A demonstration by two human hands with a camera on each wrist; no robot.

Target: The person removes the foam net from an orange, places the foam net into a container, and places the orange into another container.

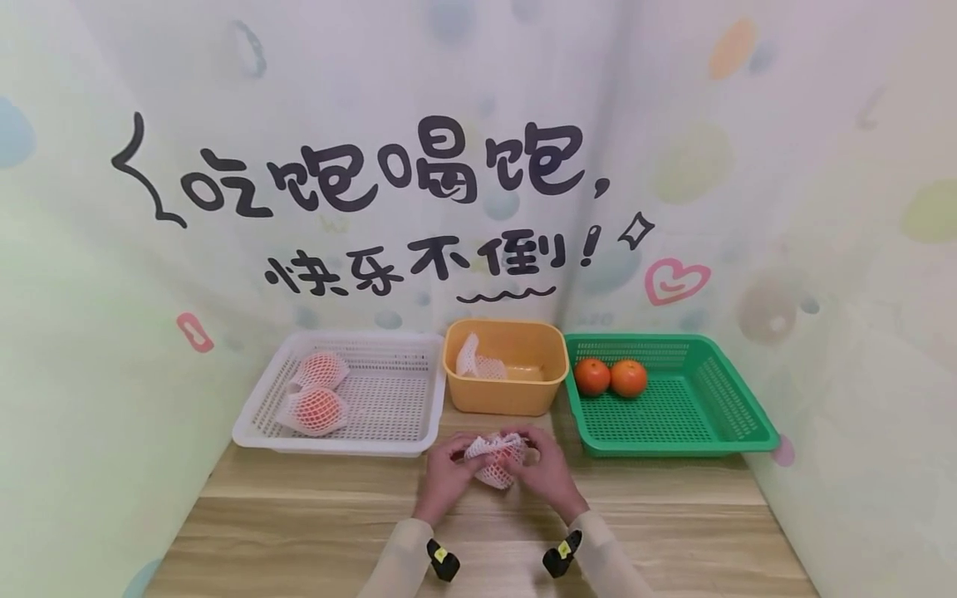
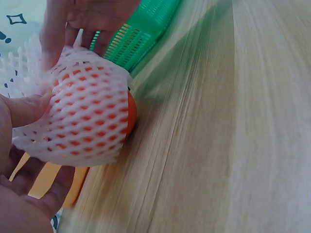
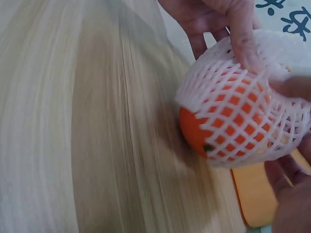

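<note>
Between my two hands, low over the wooden table, is an orange (image 3: 192, 128) in a white foam net sleeve (image 2: 87, 116). Part of its bare skin and a small green stem spot show beyond the net's edge in the right wrist view. My left hand (image 1: 449, 480) grips the sleeve from the left, thumb on the mesh and fingers curled beneath. From the other side my right hand (image 1: 552, 472) holds it too, its thumb pressed on the net. Loose mesh bunches up at the far end, toward the yellow bin.
A white basket (image 1: 389, 407) at back left holds two netted oranges (image 1: 317, 411). The yellow bin (image 1: 501, 399) in the middle contains loose foam nets (image 1: 468, 357). Two bare oranges (image 1: 629, 378) sit in the green basket (image 1: 673, 425) at right. A printed curtain (image 1: 419, 75) hangs behind.
</note>
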